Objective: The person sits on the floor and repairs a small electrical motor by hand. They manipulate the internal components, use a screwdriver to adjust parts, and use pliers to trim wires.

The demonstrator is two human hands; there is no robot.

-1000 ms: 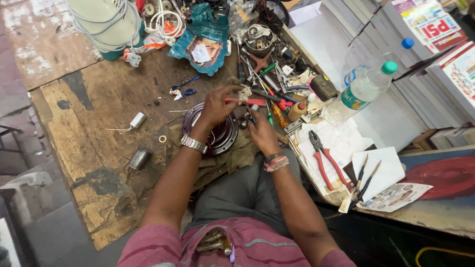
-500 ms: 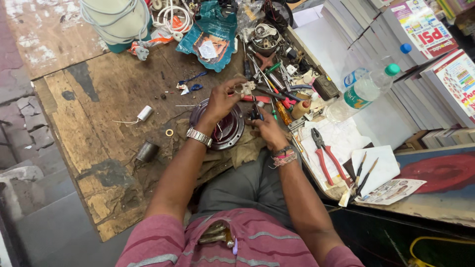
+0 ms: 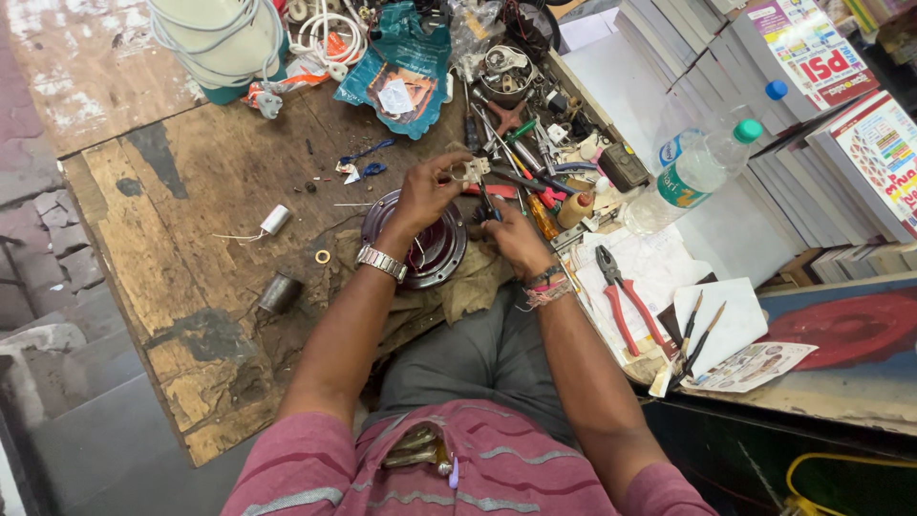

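My left hand (image 3: pixel 427 191), with a metal watch on the wrist, pinches a small pale metal part (image 3: pixel 470 171) above a round dark red motor housing (image 3: pixel 432 250) that rests on a dirty cloth (image 3: pixel 478 287) on my lap. My right hand (image 3: pixel 513 237), with thread bands on the wrist, is closed around a thin dark tool (image 3: pixel 485 199) whose tip points up at the small part. What kind of tool it is stays unclear.
A worn wooden board (image 3: pixel 191 229) carries a small cylinder (image 3: pixel 278 292), a white cap with wire (image 3: pixel 273 220) and a ring (image 3: pixel 323 256). Beyond my hands lies a heap of screwdrivers and parts (image 3: pixel 535 134). At right are red pliers (image 3: pixel 626 301), a plastic bottle (image 3: pixel 693 172) and stacked books (image 3: pixel 841 143).
My left hand has lifted the small pale part off the red housing and up toward the tool heap. My right hand has followed with its tool. The camera has drifted slightly.
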